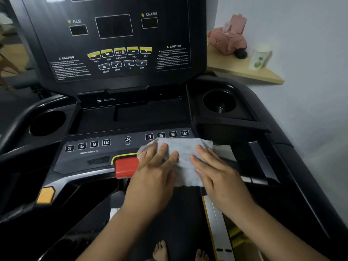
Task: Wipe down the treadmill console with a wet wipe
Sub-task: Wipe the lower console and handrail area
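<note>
A pale wet wipe [185, 147] lies spread over the lower right panel of a black treadmill console [84, 158], just beside its red stop key [125, 166]. On a wooden shelf [244, 72] behind: 1 pink wipes pack [228, 37], 1 paper cup [260, 58], 1 small dark object [241, 54].

wipe [185, 148] on console [84, 157] (right half)

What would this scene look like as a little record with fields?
activity: both hands press a wet wipe onto the treadmill console
left hand: flat on the wipe's left part, fingers straight
right hand: flat on the wipe's right part, fingers straight
wipe position: spread over the lower panel's right side, just below the right number buttons, beside the red button
upper display: dark
shelf: pink wipes pack with lid open, paper cup
</note>
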`<state>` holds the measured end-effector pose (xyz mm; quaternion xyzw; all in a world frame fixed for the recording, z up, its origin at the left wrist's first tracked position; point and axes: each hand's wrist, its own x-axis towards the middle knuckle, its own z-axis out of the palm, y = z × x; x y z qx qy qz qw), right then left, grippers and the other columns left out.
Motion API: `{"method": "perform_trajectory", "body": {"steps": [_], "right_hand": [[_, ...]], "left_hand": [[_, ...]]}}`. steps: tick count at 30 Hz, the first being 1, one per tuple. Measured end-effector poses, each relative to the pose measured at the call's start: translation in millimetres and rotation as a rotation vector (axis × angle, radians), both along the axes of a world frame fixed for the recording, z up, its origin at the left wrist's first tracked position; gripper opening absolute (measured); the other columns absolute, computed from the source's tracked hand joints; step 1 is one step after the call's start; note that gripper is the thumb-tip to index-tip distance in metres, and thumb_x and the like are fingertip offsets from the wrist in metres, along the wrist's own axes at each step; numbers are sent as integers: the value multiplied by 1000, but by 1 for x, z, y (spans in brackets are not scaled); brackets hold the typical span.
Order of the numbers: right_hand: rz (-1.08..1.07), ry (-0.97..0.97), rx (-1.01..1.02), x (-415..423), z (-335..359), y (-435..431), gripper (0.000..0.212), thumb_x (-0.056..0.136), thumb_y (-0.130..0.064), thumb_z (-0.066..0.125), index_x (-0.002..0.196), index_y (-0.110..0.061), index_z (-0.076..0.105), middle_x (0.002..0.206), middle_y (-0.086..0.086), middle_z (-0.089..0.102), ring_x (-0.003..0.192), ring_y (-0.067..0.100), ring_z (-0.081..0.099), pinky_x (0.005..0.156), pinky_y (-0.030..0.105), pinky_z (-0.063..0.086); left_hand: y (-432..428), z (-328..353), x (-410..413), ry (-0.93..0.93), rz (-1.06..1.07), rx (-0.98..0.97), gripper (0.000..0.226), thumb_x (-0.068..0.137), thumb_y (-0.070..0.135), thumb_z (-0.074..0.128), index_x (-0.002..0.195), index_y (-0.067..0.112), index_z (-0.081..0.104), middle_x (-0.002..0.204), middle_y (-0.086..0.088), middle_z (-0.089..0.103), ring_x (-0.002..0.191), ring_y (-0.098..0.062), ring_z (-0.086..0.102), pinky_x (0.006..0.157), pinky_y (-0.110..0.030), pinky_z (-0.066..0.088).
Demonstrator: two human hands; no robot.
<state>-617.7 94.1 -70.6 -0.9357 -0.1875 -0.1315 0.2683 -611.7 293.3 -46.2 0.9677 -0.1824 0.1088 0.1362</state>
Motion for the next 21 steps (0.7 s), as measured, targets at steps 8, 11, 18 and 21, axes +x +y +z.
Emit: {"method": "perform_trajectory", "body": {"steps": [8,11,18,21], "right_hand": [[-84,-21,-161,50,18,40,41,98,-18,42,136,-7,52,146,9,46,140,32,33,103,39,42],[-15,11,-169,18,8,16,42,100,-18,44,140,-5,47,153,9,36,140,25,35,105,37,45],[-116,140,-205,30,31,26,73,80,-15,74,141,4,38,149,23,38,112,23,63,75,21,54],[-179,266,-54,52,42,36,63,101,-18,37,154,-12,4,162,8,4,142,20,30,106,26,33]], "left_hand": [[-16,-5,36,-3,-18,116,60,92,20,52,145,-3,35,149,-27,38,143,-45,27,111,-58,33],[-14,-16,6,-13,-17,147,58,96,21,45,148,-3,32,155,-25,29,146,-41,20,114,-54,30],[-36,-5,20,80,-134,146,68,97,37,23,155,9,3,163,-11,-3,150,-23,-12,123,-43,1],[-32,5,43,101,-156,181,66,99,42,12,155,12,-6,163,-7,-12,148,-16,-21,122,-39,-8]]}}
